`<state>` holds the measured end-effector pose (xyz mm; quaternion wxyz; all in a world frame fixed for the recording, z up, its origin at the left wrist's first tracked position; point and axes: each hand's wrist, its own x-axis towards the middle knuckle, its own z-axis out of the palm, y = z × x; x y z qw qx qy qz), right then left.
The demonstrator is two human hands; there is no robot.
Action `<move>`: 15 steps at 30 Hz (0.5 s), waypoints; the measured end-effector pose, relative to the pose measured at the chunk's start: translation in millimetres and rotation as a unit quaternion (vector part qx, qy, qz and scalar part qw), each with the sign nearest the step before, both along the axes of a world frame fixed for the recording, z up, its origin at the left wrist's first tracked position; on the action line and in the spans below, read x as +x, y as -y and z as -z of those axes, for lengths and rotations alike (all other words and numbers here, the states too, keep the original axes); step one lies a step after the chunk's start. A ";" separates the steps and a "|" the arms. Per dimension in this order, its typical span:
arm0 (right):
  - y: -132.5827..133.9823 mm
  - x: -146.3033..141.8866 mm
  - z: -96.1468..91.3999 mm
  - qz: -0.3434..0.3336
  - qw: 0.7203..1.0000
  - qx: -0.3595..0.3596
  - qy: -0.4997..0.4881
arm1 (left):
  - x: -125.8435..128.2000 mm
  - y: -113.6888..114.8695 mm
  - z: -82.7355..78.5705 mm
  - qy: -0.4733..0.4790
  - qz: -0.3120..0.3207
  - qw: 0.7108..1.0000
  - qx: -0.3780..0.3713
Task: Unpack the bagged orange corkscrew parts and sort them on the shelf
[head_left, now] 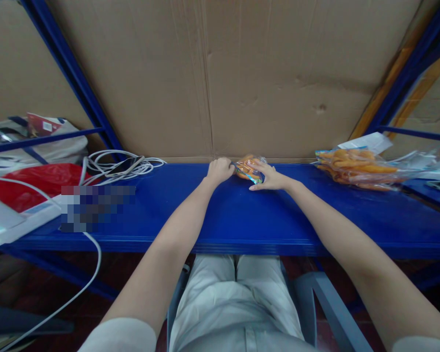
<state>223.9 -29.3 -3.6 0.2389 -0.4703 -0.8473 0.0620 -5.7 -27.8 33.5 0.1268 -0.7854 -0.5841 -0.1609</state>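
A small clear packet of orange pieces (248, 166) lies on the blue shelf (242, 215) against the cardboard back wall. My left hand (219, 170) is curled closed at the packet's left end, pinching its edge. Flat on the packet's right side rests my right hand (269, 177), fingers stretched out and pressing it down. Both forearms reach straight forward from my lap.
A pile of similar orange packets (355, 167) with a white paper lies at the right. A coil of white cable (122, 166), a red bag (40, 178) and a white box (18, 222) sit at the left. A cardboard sheet (242, 73) backs the shelf. Blue frame posts stand on both sides.
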 end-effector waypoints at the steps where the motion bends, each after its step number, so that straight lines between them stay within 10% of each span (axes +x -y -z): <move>1: 1.9 -1.4 0.3 0.008 1.000 -0.004 0.009 | 0.9 0.6 -0.6 0.002 -0.004 1.000 -0.001; 10: 16.0 -18.9 -10.1 -0.016 0.995 0.056 0.080 | 0.7 -1.4 -0.1 0.033 -0.032 0.999 0.001; 15: 18.0 -18.9 -14.1 0.077 0.986 0.120 0.089 | -2.7 -4.2 3.4 0.041 0.021 0.999 -0.003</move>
